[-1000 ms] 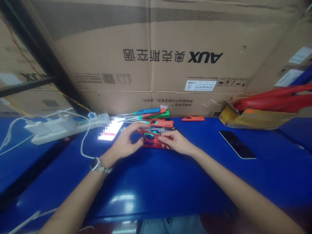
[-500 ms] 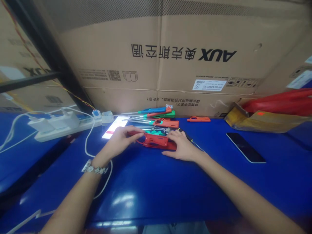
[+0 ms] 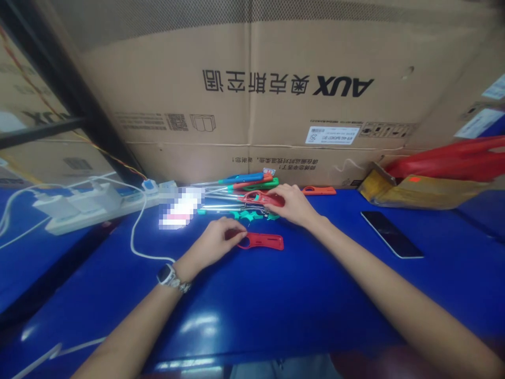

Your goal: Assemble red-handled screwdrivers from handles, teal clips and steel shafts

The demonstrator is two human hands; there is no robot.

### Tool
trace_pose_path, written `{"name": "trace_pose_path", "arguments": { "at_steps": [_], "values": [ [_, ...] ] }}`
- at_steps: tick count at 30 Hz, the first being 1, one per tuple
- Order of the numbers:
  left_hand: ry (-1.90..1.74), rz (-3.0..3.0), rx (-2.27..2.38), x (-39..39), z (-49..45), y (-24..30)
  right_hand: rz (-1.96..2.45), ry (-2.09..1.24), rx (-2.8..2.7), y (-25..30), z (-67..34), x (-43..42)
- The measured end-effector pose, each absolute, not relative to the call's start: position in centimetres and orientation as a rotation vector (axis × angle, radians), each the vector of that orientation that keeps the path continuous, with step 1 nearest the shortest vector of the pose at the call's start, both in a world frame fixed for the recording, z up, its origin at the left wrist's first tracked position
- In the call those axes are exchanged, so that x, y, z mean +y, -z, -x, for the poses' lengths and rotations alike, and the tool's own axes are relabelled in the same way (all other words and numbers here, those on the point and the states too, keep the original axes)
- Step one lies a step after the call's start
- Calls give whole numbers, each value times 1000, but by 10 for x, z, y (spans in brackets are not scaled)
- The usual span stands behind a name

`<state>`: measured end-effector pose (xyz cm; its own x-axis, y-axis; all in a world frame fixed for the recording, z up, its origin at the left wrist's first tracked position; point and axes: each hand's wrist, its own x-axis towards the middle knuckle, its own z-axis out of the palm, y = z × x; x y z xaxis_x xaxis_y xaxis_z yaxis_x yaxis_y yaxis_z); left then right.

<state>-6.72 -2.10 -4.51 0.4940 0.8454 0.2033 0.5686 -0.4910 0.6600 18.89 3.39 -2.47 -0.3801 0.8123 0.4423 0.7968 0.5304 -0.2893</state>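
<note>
Red plastic shell (image 3: 263, 242) flat on blue tabletop (image 3: 252, 300), centre. Left hand (image 3: 219, 241) pinches its ring end. Right hand (image 3: 291, 202) laid on lighter pile (image 3: 258, 186) behind; grip unclear. Shell likely light, stiff, slick: hold by ring or edges.

**Blue table, cluttered at the back**

The glossy blue table (image 3: 252, 295) carries a white power strip (image 3: 79, 208), a lit phone (image 3: 179, 210), a heap of long lighters (image 3: 236, 181) – a red handle shell (image 3: 262, 241) just before it – and a dark phone (image 3: 391, 234).
</note>
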Motion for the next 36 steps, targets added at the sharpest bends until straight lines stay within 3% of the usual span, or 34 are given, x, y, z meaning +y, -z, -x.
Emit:
{"name": "trace_pose_path", "arguments": {
  "at_steps": [7,14,18,28,36],
  "values": [
    [-909,-2444,1383,-8,73,44,1335,176,-2331,25,-165,60],
    [-273,-2787,1556,30,77,21,1384,268,-2235,26,-163,60],
    [-126,-2749,1573,41,66,15,1358,198,-2212,25,-166,50],
    [-173,-2733,1558,50,59,21,1379,49,-2268,38,-188,21],
    [-408,-2717,1440,44,66,10,1390,66,-2329,37,-188,33]
  ]
}}
